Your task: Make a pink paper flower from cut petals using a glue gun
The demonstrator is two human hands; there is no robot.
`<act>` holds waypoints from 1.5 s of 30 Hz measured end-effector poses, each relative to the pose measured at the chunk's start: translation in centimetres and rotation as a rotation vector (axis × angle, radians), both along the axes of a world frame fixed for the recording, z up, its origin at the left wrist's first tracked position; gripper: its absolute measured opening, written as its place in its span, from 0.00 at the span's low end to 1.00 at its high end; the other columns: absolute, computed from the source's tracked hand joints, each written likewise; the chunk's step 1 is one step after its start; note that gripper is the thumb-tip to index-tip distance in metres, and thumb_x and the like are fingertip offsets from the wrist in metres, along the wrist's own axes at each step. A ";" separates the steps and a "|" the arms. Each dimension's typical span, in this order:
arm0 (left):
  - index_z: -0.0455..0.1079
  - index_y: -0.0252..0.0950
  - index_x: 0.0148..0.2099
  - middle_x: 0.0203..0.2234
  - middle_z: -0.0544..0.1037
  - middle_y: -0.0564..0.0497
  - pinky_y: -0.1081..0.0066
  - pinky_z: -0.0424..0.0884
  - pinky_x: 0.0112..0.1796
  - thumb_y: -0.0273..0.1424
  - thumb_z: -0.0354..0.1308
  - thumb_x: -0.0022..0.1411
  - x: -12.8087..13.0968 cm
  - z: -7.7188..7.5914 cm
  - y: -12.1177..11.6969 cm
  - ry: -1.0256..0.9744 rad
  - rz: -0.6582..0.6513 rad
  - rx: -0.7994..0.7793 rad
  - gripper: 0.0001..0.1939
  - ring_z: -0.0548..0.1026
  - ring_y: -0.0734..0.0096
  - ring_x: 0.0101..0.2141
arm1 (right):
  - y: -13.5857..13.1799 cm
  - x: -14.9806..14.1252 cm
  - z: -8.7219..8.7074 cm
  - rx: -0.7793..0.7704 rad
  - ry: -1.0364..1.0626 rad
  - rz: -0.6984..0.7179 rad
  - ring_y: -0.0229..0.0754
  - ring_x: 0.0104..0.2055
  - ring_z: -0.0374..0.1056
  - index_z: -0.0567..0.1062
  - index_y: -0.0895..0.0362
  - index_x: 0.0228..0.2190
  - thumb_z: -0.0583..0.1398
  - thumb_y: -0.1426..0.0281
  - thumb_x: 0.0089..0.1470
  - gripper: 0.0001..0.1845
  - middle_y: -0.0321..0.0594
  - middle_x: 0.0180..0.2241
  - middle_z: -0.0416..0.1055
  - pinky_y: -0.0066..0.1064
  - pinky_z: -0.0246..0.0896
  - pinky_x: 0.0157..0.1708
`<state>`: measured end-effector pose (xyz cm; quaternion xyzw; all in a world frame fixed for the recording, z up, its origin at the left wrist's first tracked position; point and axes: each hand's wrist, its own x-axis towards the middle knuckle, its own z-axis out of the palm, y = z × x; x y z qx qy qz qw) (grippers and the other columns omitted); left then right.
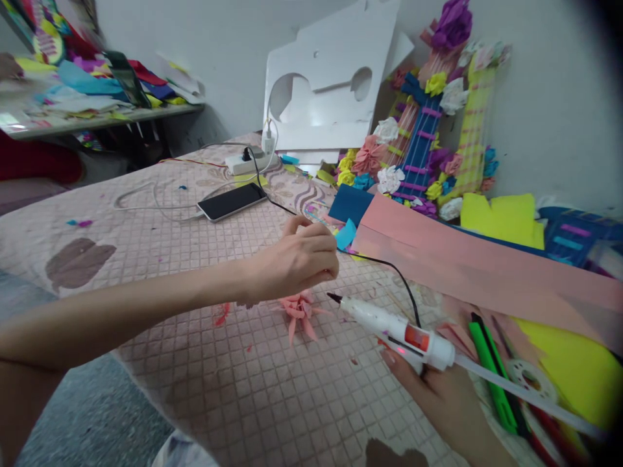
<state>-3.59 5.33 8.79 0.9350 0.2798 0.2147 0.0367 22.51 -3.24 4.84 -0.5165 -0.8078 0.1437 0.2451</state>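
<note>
In my right hand [438, 395] is a white hot glue gun [374, 318] with an orange-red part and a small red light on its body. A long glue stick [525, 389] sticks out from its back end. The dark nozzle points left, close to my left hand [306, 256]. That hand is closed over the table, its fingers curled under, and what they may hold is hidden. Just below it lies a pink paper flower [299, 311] with pointed petals, partly covered by the hand.
A phone [232, 201] and a power strip [248, 162] with cables sit farther back. Pink paper [438, 246], yellow sheets [501, 217] and a green cutter [491, 370] are at right. Behind stand flower-decorated paper guitars [421, 143] and a white cut-out board [331, 123].
</note>
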 end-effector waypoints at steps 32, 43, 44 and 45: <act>0.70 0.37 0.34 0.31 0.73 0.52 0.59 0.50 0.48 0.28 0.48 0.68 -0.1 -0.9 0.0 0.051 -0.091 0.105 0.12 0.67 0.67 0.42 | -0.1 -0.5 -0.7 0.214 -0.051 0.097 0.37 0.24 0.68 0.68 0.54 0.32 0.54 0.64 0.58 0.08 0.34 0.24 0.69 0.26 0.62 0.24; 0.67 0.35 0.33 0.33 0.72 0.50 0.59 0.49 0.51 0.26 0.44 0.69 0.3 -1.0 0.1 0.108 -0.103 0.173 0.14 0.66 0.66 0.44 | -0.1 -0.1 -1.3 0.250 -0.024 0.101 0.37 0.27 0.70 0.68 0.54 0.35 0.55 0.66 0.57 0.05 0.35 0.27 0.71 0.27 0.61 0.26; 0.68 0.35 0.33 0.34 0.72 0.50 0.58 0.49 0.50 0.26 0.43 0.69 0.2 -1.0 0.2 0.093 -0.088 0.170 0.14 0.66 0.66 0.44 | -0.1 -0.1 -1.4 0.250 -0.028 0.100 0.37 0.27 0.70 0.68 0.54 0.35 0.55 0.66 0.57 0.05 0.34 0.27 0.71 0.26 0.61 0.25; 0.68 0.36 0.33 0.33 0.73 0.50 0.59 0.49 0.50 0.26 0.43 0.69 0.1 -0.9 0.2 0.075 -0.076 0.164 0.15 0.66 0.66 0.44 | -0.1 -0.1 -1.4 0.255 -0.030 0.101 0.37 0.27 0.70 0.68 0.54 0.36 0.55 0.67 0.57 0.05 0.34 0.27 0.71 0.26 0.61 0.25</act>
